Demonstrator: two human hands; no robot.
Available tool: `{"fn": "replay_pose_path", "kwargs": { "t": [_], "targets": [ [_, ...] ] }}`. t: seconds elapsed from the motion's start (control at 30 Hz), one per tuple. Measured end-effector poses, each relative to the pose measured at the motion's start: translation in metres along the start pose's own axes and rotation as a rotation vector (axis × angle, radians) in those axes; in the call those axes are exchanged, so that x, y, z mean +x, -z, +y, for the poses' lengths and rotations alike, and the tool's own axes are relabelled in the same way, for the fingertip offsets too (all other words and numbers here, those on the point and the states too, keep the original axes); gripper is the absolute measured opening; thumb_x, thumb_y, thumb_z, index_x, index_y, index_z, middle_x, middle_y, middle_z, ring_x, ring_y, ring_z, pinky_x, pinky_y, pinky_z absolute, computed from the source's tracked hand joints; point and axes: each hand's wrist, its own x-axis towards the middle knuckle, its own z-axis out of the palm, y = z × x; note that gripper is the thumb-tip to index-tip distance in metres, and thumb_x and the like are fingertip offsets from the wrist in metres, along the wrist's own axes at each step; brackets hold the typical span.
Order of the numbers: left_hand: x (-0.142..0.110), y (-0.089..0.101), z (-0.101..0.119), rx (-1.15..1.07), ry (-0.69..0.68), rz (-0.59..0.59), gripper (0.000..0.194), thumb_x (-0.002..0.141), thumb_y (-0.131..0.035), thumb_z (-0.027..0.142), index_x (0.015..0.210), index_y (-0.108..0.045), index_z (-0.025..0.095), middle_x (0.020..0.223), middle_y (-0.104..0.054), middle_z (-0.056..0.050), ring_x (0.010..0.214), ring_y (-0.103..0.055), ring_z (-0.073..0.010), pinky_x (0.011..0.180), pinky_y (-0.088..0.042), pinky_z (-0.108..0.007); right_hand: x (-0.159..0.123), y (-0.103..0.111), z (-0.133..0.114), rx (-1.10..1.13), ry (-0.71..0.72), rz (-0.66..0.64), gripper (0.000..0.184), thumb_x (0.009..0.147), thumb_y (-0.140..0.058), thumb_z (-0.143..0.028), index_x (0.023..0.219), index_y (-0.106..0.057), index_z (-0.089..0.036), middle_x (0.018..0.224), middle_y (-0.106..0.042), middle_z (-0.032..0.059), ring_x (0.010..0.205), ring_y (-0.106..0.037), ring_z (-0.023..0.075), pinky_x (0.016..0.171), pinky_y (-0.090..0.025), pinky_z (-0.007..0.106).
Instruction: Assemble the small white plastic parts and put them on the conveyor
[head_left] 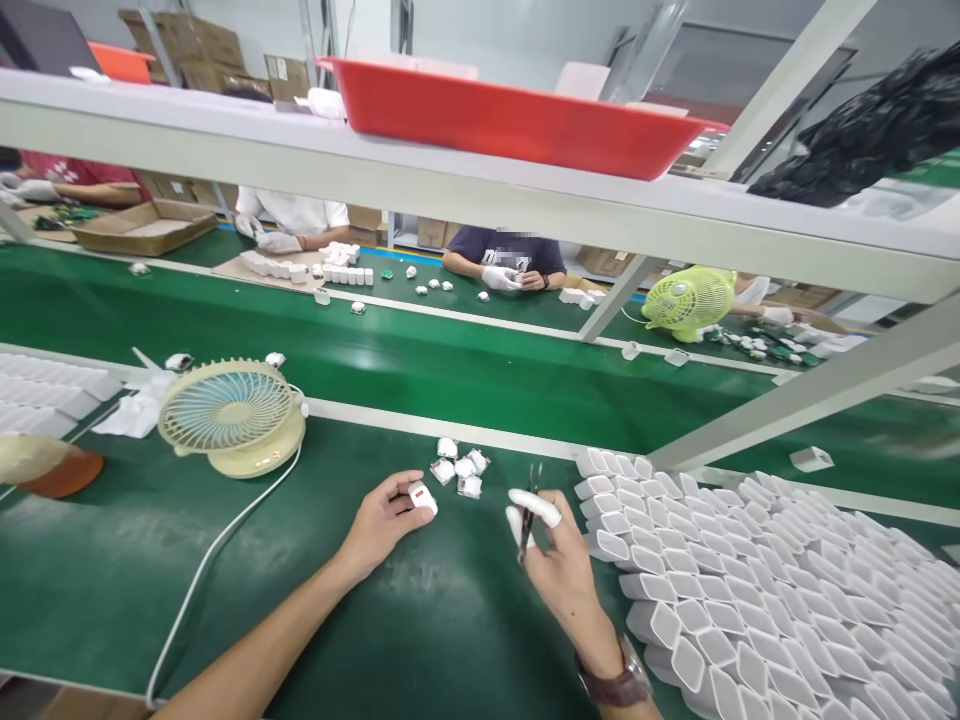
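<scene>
**Small white case [424, 500] held above a green table [450, 625]**

The left hand [386, 518] has its thumb and fingers clamped on the case, a red mark facing up, just beside a loose cluster of small white parts [465, 467] on the table. The right hand [556, 550], with white covers on its thumb and a finger, grips black tweezers [526, 528] between them; the tweezers' tips point away from the person and stand slightly apart.

The table's green top is smooth and faintly scuffed. To the right, white shells [720, 580] stand packed in slanting rows. To the left sit a cream fan [234, 412], its white cord [217, 545] trailing to the near edge, and more white pieces [52, 390].

Beyond a pale rail runs a green belt [465, 360]; across it, several people in white gloves work at another bench, near a lime-green fan [690, 300]. Overhead, a white shelf [465, 190] carries a red tray [517, 115] and a black plastic bag [862, 130]. Cardboard boxes [199, 50] are stacked behind.
</scene>
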Motion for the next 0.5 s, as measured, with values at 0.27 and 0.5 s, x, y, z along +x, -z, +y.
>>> {"fn": "replay_pose_path", "kwargs": {
  "t": [0.27, 0.5],
  "targets": [
    [0.002, 0.001, 0.002, -0.038, 0.001, 0.056, 0.054, 0.066, -0.093, 0.04, 0.109, -0.07, 0.018, 0.094, -0.074, -0.003, 0.085, -0.073, -0.0202, 0.081, -0.062, -0.036, 0.036, -0.043, -0.013, 0.402, -0.13, -0.044, 0.034, 0.102, -0.06, -0.042, 0.129, -0.071, -0.024, 0.12, -0.073, 0.0118, 0.106, -0.072, 0.0259, 0.095, -0.061, 0.042],
    [0.007, 0.003, -0.005, -0.017, 0.013, 0.08, 0.054, 0.063, -0.094, 0.038, 0.106, -0.069, 0.016, 0.091, -0.075, -0.005, 0.083, -0.071, -0.0189, 0.078, -0.061, -0.032, 0.015, -0.071, -0.007, 0.36, -0.14, -0.072, 0.027, 0.1, -0.063, -0.039, 0.113, -0.081, -0.024, 0.101, -0.081, 0.0092, 0.103, -0.076, 0.0285, 0.103, -0.059, 0.048]
  ]
}}
